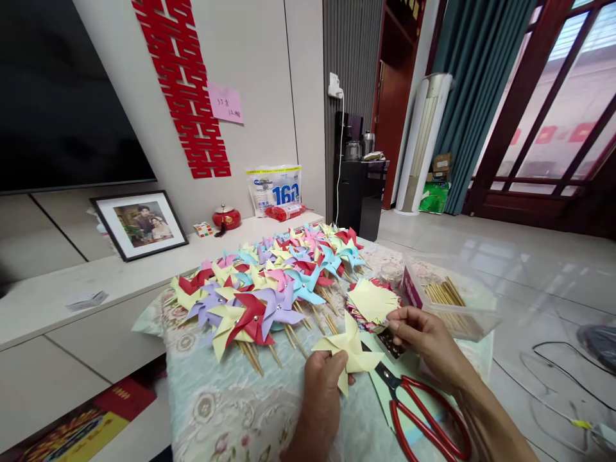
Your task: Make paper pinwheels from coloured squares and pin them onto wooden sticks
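Note:
A pale yellow folded paper pinwheel point(356, 354) is pinched between the thumb and fingers of my left hand point(323, 388), low in the middle of the head view. My right hand point(423, 333) is closed in a pinch just right of it; whatever its fingertips hold, if anything, is too small to make out. Under those fingers sits a small box of dark bits point(391, 344). A stack of coloured paper squares point(373, 300), yellow on top, lies just beyond. Red-handled scissors point(394, 383) rest below my right hand, partly over green paper. Several finished pinwheels point(250, 319) on sticks crowd the table to the left.
A clear plastic box point(481, 317) with wooden sticks point(445, 292) stands at the table's right side. Behind the pinwheels, a low white cabinet point(202, 249) bears a framed photo point(140, 224), a red pot point(227, 218) and a plastic bag point(274, 186). Cables lie on the floor at right.

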The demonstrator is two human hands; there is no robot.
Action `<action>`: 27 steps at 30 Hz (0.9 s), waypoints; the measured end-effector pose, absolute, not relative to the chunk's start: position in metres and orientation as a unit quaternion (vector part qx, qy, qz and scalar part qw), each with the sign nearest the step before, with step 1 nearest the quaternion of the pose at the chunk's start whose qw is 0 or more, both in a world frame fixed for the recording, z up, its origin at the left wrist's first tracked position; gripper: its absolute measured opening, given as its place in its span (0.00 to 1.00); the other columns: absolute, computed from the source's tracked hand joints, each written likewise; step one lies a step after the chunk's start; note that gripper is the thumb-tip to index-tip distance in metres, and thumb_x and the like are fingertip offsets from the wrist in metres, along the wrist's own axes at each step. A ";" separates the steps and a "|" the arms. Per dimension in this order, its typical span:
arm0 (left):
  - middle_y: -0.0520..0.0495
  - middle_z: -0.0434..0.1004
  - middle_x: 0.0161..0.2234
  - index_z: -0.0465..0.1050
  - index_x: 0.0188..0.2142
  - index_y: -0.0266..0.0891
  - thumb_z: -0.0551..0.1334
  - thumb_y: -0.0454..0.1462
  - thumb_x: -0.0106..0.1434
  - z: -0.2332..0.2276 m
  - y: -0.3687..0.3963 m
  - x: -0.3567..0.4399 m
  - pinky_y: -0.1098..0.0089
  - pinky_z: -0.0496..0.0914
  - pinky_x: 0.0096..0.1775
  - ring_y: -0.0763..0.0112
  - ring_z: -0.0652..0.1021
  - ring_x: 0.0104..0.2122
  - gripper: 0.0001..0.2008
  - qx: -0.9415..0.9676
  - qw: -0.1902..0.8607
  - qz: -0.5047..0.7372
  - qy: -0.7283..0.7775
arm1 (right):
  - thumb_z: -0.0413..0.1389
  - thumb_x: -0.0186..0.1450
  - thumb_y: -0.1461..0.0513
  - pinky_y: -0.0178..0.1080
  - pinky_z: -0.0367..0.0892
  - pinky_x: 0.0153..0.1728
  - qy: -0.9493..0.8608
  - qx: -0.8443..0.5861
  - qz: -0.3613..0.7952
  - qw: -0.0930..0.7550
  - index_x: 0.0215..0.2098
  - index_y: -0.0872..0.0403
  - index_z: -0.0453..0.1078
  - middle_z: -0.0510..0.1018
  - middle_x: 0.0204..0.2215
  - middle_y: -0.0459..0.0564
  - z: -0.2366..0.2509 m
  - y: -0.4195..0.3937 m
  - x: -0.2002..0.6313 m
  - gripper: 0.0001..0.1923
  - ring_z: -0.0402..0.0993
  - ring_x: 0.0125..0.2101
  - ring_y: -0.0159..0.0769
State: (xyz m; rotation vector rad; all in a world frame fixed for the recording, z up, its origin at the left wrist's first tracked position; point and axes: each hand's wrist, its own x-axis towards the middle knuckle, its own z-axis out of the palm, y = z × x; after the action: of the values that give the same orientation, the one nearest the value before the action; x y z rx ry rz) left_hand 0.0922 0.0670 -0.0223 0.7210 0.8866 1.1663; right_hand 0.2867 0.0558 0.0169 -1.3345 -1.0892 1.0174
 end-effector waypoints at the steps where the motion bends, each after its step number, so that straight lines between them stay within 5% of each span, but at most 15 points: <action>1: 0.47 0.78 0.23 0.78 0.31 0.32 0.69 0.41 0.48 -0.025 0.067 0.091 0.73 0.64 0.23 0.71 0.71 0.22 0.14 0.324 0.678 0.522 0.403 | 0.68 0.54 0.49 0.34 0.60 0.25 -0.447 -0.544 0.455 0.545 0.34 0.55 0.72 0.74 0.21 0.43 0.018 0.056 0.285 0.21 0.68 0.22 0.31; 9: 0.50 0.74 0.19 0.78 0.28 0.34 0.68 0.40 0.49 -0.019 0.070 0.071 0.72 0.63 0.23 0.70 0.71 0.20 0.11 0.330 0.597 0.549 0.483 | 0.64 0.61 0.49 0.32 0.59 0.25 -0.510 -0.446 0.573 0.461 0.36 0.56 0.73 0.74 0.20 0.42 0.028 0.047 0.239 0.18 0.67 0.20 0.28; 15: 0.56 0.62 0.15 0.64 0.15 0.40 0.65 0.38 0.50 -0.006 0.068 0.066 0.72 0.59 0.23 0.74 0.62 0.19 0.13 0.353 0.535 0.565 0.520 | 0.55 0.68 0.56 0.32 0.59 0.26 -0.614 -0.459 0.532 0.360 0.32 0.54 0.71 0.72 0.19 0.41 0.026 0.041 0.194 0.11 0.68 0.21 0.29; 20: 0.58 0.56 0.15 0.59 0.15 0.42 0.64 0.38 0.49 -0.008 0.071 0.065 0.72 0.57 0.22 0.76 0.58 0.19 0.14 0.347 0.512 0.564 0.547 | 0.54 0.64 0.61 0.32 0.61 0.26 -0.610 -0.497 0.495 0.369 0.27 0.54 0.68 0.70 0.19 0.41 0.023 0.043 0.178 0.08 0.69 0.21 0.30; 27: 0.58 0.58 0.15 0.60 0.15 0.41 0.65 0.38 0.49 -0.015 0.074 0.066 0.72 0.58 0.22 0.75 0.61 0.19 0.14 0.331 0.521 0.571 0.541 | 0.60 0.56 0.60 0.32 0.59 0.23 -0.520 -0.474 0.582 0.406 0.29 0.54 0.71 0.71 0.17 0.39 0.012 0.049 0.179 0.06 0.69 0.18 0.29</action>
State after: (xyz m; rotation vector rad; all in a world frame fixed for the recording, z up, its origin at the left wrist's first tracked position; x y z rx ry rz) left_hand 0.0662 0.0737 -0.0151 0.7936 1.2971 1.3673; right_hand 0.1788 0.0495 0.0121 -1.1968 -1.3129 1.4690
